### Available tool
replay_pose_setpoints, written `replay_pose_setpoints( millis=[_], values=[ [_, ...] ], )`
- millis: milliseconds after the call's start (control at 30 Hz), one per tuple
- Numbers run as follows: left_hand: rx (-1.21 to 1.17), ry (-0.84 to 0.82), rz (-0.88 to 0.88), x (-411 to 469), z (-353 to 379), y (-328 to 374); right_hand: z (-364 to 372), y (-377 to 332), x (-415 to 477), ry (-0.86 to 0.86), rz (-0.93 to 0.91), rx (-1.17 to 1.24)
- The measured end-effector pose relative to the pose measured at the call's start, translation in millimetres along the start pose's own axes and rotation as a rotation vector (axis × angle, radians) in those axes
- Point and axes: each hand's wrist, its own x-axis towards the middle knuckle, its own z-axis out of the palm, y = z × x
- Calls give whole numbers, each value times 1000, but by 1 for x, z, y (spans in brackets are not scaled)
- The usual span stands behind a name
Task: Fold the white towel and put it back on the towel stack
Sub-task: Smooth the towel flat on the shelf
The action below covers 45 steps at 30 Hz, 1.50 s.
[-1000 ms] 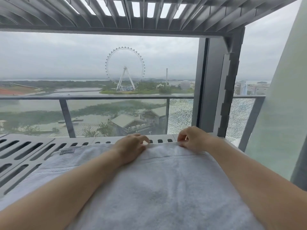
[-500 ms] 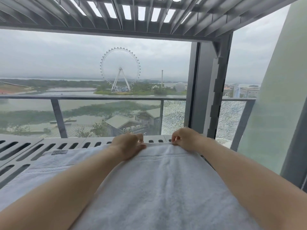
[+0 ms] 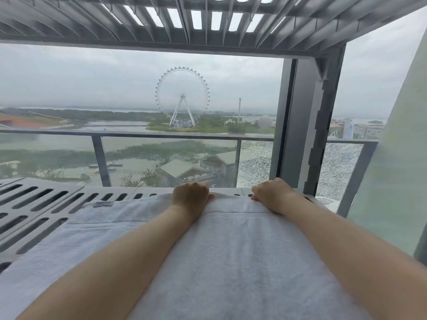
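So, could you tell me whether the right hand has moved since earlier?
No. The right hand grips the white towel at the same spot against the slotted deck, below the pillar; only the camera shifted.

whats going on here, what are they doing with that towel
A person is working on a white towel spread over a grey slatted surface next to a glass balcony railing. The left hand and right hand both grip the far edge of the towel's top layer, fingers curled over it. A wider layer below it, out to the left, carries a small grey label. The fold is under way, and no towel stack is in view.
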Motion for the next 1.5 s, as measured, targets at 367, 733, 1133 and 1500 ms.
replay_pose_setpoints(
  millis=[367, 733, 1133, 1500],
  values=[
    [-291, -269, 84, -15, -8, -33, -14, -83, 24, 77, -98, 596],
    [-386, -281, -15, -39, -2, -92, -4, -87, 25, 246, -114, 652],
    [-136, -331, 121, -51, -14, -146, -8, -91, 22, 286, -34, 588],
    [-45, -165, 187, -60, -18, -147, -15, -99, 33, 106, -53, 606]
  ],
)
